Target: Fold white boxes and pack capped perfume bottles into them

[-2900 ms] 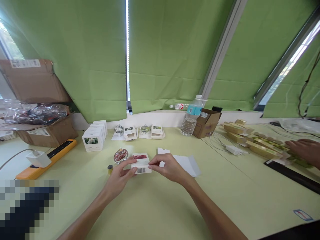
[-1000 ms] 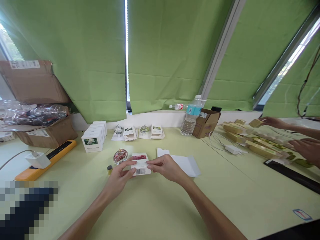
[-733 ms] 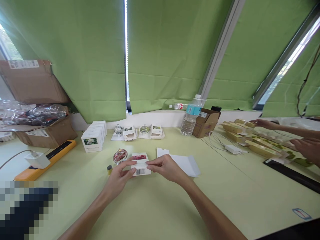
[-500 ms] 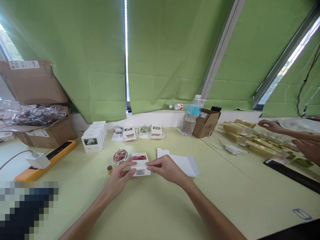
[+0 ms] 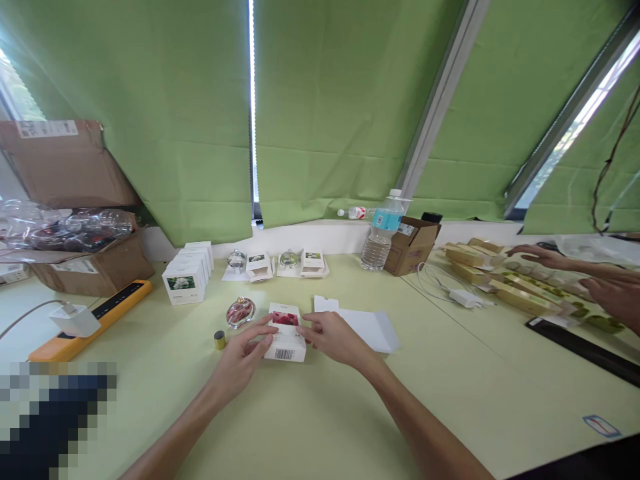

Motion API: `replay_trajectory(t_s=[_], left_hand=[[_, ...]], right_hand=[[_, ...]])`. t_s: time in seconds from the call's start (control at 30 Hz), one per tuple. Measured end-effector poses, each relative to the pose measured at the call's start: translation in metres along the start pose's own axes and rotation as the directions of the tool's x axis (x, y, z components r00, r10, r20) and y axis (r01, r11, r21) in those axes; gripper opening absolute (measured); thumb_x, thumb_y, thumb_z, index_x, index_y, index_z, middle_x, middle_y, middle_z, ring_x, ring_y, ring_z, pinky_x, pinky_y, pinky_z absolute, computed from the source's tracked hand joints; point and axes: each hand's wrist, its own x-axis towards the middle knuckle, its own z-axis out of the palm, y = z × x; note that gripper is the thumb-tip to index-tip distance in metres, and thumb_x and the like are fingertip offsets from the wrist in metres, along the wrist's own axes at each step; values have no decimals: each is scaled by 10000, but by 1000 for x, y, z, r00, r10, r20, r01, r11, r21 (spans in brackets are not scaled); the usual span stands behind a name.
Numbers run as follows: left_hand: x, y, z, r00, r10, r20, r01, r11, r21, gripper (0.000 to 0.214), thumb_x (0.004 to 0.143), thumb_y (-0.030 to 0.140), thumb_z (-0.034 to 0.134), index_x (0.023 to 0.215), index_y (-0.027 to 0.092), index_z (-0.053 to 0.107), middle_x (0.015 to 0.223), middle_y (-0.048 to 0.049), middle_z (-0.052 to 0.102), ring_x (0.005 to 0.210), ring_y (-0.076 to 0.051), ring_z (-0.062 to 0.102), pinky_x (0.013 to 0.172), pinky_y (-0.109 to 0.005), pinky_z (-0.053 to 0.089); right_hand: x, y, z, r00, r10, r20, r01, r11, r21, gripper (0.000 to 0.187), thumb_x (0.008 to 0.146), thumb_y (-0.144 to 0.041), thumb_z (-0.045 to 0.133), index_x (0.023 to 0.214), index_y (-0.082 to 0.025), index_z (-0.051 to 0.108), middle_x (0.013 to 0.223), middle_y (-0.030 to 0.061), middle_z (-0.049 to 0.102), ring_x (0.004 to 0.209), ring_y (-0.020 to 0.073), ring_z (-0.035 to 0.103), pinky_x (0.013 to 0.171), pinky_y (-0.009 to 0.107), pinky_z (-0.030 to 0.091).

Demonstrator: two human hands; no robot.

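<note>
A small white carton (image 5: 287,347), with a dark red picture on top and a barcode on the end facing me, lies between my hands. My left hand (image 5: 246,347) grips its left side, thumb near the barcode end and fingers on the top. At the right edge, my right hand (image 5: 333,337) holds it with bent fingers. Just behind my left hand sits a round clear glass bottle (image 5: 241,312) with red contents. A short gold cap (image 5: 219,340) stands left of that hand. Beyond my right hand lies an unfolded white card sheet (image 5: 373,328).
White cartons (image 5: 187,277) stand in a row at the back left, beside more cartons and glass bottles. An orange power strip (image 5: 95,320) lies left. A water bottle (image 5: 381,233) and a brown box (image 5: 413,247) stand behind. A co-worker's hands (image 5: 545,257) work among yellow trays at right.
The carton has shifted slightly right and turned a little, and its barcode end now looks squared off. My right fingers moved from its front flap to its right edge.
</note>
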Motion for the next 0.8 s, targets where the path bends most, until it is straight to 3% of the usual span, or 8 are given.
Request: replay_trajectory(t_s=[0.07, 0.17, 0.33, 0.47, 0.53, 0.67, 0.8], left_hand=[[-1, 1, 1, 1000, 4, 1, -4, 1000, 16, 335, 823, 423, 561, 1062, 216, 669, 1501, -83, 283, 1096, -262, 589, 869, -351, 515], [-2, 2, 1, 1000, 6, -12, -6, 1000, -2, 416, 800, 430, 587, 1164, 229, 612, 1524, -98, 214, 1002, -246, 638, 837, -348, 524], [-2, 2, 1, 999, -49, -21, 46, 989, -143, 690, 777, 359, 640, 1388, 265, 333, 1505, -128, 258, 1021, -249, 630, 857, -370, 516], [-1, 3, 1, 996, -93, -2, 91, 973, -211, 874, 746, 308, 684, 1436, 258, 150, 1461, -163, 341, 1071, -250, 605, 885, -385, 506], [-1, 4, 1, 997, -72, 27, 77, 975, -209, 835, 739, 296, 691, 1418, 230, 211, 1405, -155, 434, 1099, -252, 589, 909, -391, 495], [-1, 5, 1, 994, -11, 105, 25, 991, -134, 539, 784, 328, 641, 1280, 210, 465, 1331, -110, 526, 1125, -263, 567, 902, -385, 502], [0, 4, 1, 998, 30, 47, -26, 996, -81, 397, 828, 371, 579, 1183, 194, 563, 1280, -94, 569, 1118, -264, 568, 908, -383, 499]], right_hand=[[1, 3, 3, 1000, -4, 27, 4, 1000, -13, 389, 856, -505, 464, 733, -169, 617, 601, 12, 597, 539, 130, 469, 496, 225, 307], [2, 5, 7, 998, -27, 64, 27, 1000, -3, 374, 865, -486, 451, 716, -172, 588, 607, 7, 589, 523, 120, 455, 484, 221, 293], [3, 3, 8, 999, -27, 48, 28, 999, -19, 347, 847, -453, 486, 653, -170, 533, 598, 0, 578, 503, 105, 432, 473, 217, 278], [2, 1, 7, 999, -43, 26, 43, 999, -19, 311, 837, -429, 504, 659, -174, 518, 599, -8, 580, 505, 102, 439, 470, 215, 263], [2, 0, 8, 999, -48, 9, 48, 999, -12, 291, 839, -419, 503, 686, -174, 530, 633, 0, 601, 528, 107, 463, 476, 212, 273], [2, -4, 9, 997, -66, -49, 64, 997, -54, 269, 858, -395, 484, 723, -178, 567, 698, 22, 645, 580, 128, 515, 521, 219, 313], [2, -7, 10, 995, -69, -66, 61, 992, -109, 240, 869, -363, 472, 805, -188, 623, 786, 45, 694, 646, 156, 589, 573, 234, 347]])
